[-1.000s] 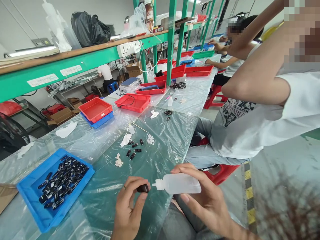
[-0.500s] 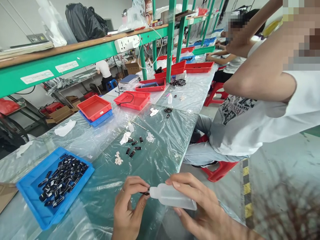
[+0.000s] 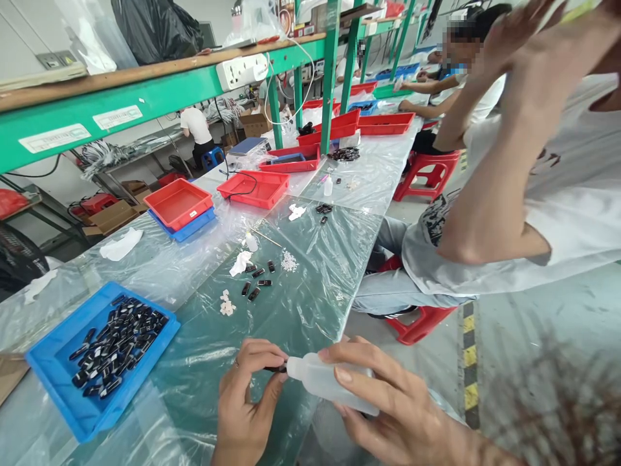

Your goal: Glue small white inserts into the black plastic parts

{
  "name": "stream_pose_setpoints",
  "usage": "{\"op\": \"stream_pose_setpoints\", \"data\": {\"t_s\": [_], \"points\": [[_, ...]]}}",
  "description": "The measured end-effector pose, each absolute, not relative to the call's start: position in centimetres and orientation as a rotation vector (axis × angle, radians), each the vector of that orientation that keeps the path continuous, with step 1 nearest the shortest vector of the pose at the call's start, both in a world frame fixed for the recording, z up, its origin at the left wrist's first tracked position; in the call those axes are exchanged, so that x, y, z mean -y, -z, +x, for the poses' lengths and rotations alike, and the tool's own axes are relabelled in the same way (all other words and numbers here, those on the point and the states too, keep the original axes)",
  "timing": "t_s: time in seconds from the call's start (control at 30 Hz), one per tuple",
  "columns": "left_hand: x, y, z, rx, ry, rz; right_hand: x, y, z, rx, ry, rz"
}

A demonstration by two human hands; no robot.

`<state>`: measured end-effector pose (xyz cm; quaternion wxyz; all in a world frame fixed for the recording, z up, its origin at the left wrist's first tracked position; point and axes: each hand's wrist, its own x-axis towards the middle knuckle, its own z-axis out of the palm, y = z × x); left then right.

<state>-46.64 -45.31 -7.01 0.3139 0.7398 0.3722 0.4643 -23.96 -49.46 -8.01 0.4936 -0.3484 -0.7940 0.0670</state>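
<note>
My left hand (image 3: 250, 395) pinches a small black part (image 3: 276, 369) between thumb and fingers; most of it is hidden. Wrapped around a translucent white squeeze bottle (image 3: 334, 382), my right hand (image 3: 388, 395) holds it on its side. The bottle's narrow end points left and meets the black part, or comes very close to it. Several glossy black pieces (image 3: 253, 294) lie on the table beyond my hands, beside white crumpled tissue (image 3: 240, 263), a pile of tiny clear bits (image 3: 289, 261) and pale small pieces (image 3: 226, 304).
At left sits a blue tray (image 3: 169, 331) heaped with black pieces. Farther back are a red tray (image 3: 178, 204) stacked on a blue one and another red tray (image 3: 252, 189). A green shelf frame (image 3: 160, 103) runs along the left. A seated co-worker (image 3: 485, 246) with raised arms is at right.
The view has shifted slightly. The co-worker at right has moved their raised arms and leaned back to the right. My hands keep the bottle and the black part together, almost unmoved.
</note>
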Motion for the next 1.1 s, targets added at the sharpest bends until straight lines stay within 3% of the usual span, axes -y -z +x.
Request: {"op": "stream_pose_setpoints", "data": {"t_s": [0.6, 0.8, 1.1], "points": [[45.3, 7.1, -47.0, -1.006, -1.207, 1.967, 47.6, 7.6, -23.9, 1.408, -0.668, -0.846], [45.2, 6.8, -46.6, -1.005, -1.202, 2.048, 47.9, 7.8, -23.9, 1.570, -0.519, -0.792], [45.3, 6.3, -46.6, -1.005, -1.198, 2.157, 49.3, 8.8, -23.4, 1.919, -0.040, -0.848]]}}
